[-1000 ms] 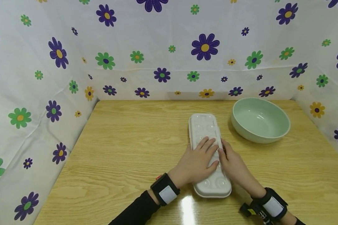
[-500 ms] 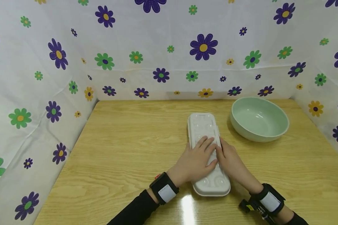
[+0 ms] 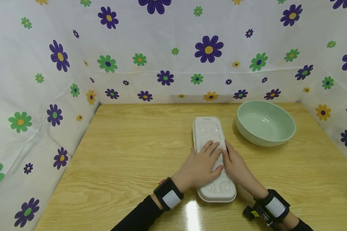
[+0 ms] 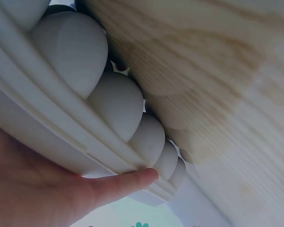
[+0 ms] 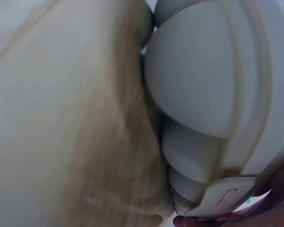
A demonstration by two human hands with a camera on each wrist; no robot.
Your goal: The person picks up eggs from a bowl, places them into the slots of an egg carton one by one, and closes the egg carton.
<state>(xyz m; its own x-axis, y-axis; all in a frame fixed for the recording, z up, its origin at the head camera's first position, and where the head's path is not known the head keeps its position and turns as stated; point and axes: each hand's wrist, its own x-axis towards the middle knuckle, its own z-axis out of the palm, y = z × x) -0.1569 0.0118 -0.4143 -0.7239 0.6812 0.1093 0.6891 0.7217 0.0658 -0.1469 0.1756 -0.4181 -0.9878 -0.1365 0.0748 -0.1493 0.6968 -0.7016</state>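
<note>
A long white plastic egg box (image 3: 219,189) lies lid up on the wooden table, with rows of round bumps moulded in its top. My left hand (image 3: 200,168) rests across the middle of the lid, fingers fairly straight and spread. In the left wrist view one finger (image 4: 128,184) lies along the seam, below a row of rounded cups. My right hand (image 3: 238,165) grips the right edge, thumb by the lid. The right wrist view shows a latch tab (image 5: 227,195) on that side, fingertips close beneath it. The inside of the box is hidden.
A pale green bowl (image 3: 266,125) stands at the back right, beyond my right hand. White cloth with printed flowers (image 3: 133,38) walls the table (image 3: 133,144) at the back and both sides.
My right wrist has shifted slightly to the left. Both hands stay on the egg box, which looks unchanged; the whole view drifts a little.
</note>
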